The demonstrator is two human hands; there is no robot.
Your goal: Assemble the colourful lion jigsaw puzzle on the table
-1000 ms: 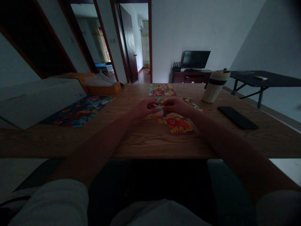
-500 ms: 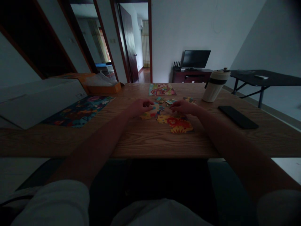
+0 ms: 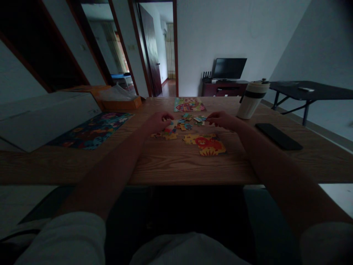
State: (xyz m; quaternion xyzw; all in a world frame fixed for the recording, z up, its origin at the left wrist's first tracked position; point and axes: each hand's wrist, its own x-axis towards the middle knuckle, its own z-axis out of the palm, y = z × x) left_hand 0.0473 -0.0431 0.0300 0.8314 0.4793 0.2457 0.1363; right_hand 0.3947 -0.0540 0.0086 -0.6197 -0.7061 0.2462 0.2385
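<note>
1. The left hand (image 3: 157, 123) reaches over the brown wood-grain tabletop (image 3: 165, 167), its fingers bent above a multicoloured cluster of flat jigsaw pieces (image 3: 171, 129); whether they grip a piece or only touch one is unclear.
2. The right hand (image 3: 221, 120) is well apart from the left, fingers curled downward beside a pale blue-and-green group of small jigsaw pieces (image 3: 200, 119); a grip cannot be made out there either.
3. Between the hands lie small blue-and-orange jigsaw pieces (image 3: 184, 126), with a green-and-yellow jigsaw piece (image 3: 187, 116) just beyond them.
4. Nearer the person, a joined yellow-and-red jigsaw section with a lion face (image 3: 206, 143) lies flat on the tabletop, apart from both hands.
5. Past the pieces, near the far edge, is a flat, brightly printed rectangular sheet (image 3: 189, 104).
6. On the right, a cream cylindrical bottle with a black band (image 3: 250, 105) stands beyond a flat black rectangular object (image 3: 278, 136).
7. On the left, a dark blue floral-printed sheet (image 3: 95, 130) lies beside a long white box (image 3: 52, 114); behind them, an orange box (image 3: 124, 104) holds clear plastic wrapping (image 3: 117, 93).
</note>
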